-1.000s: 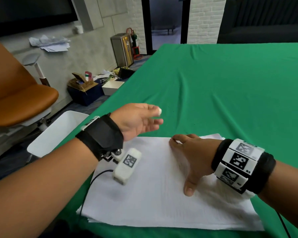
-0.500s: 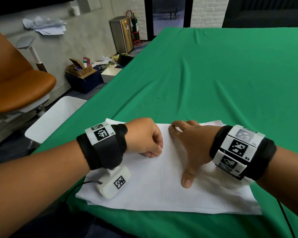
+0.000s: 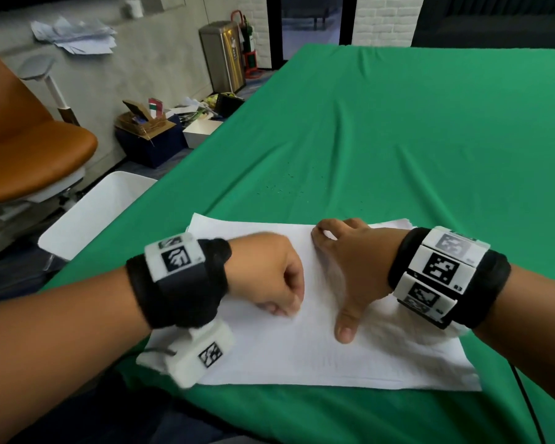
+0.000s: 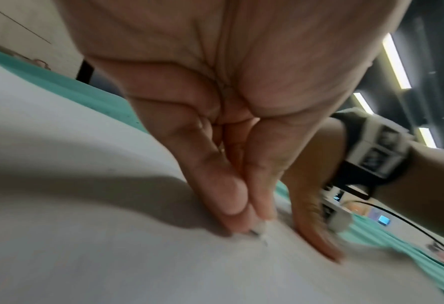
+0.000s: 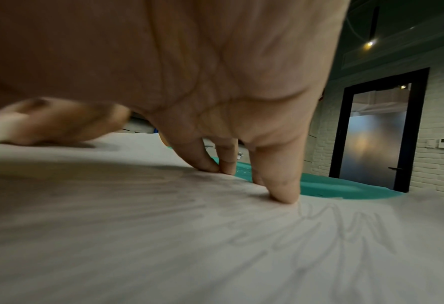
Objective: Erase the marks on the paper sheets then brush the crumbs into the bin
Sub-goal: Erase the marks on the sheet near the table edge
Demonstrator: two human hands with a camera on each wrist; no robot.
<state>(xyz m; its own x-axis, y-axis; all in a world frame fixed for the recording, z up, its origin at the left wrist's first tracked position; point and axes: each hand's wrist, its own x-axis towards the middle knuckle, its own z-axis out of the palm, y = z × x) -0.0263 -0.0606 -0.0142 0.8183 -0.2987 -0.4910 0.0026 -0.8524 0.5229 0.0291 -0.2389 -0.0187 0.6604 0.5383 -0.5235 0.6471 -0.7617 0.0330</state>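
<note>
Lowered since 1 s ago, the left hand [image 3: 269,277] is being pressed onto the paper sheets [image 3: 302,354] w/ a small white eraser [image 4: 262,225] pinched at its fingertips. Sheets are being held flat on the green bench [image 3: 398,139] by the right hand [image 3: 350,267], fingers spread; white bin [image 3: 93,216] is being kept beside the bench's left edge.

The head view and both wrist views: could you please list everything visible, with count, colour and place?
Paper sheets: a stack, white, near table edge; faint pencil marks remain.
Eraser: one, white, pinched at the left fingertips, on the paper.
Crumbs: scattered, pale, on the cloth beyond the paper.
Tablecloth: one, green, covering the table.
Bin: one, white, on the floor left of the table.
Chair: one, orange, far left.
Metal bin: one, silver, by the wall.
Left hand: pinches the eraser.
Right hand: fingertips press the paper.
</note>
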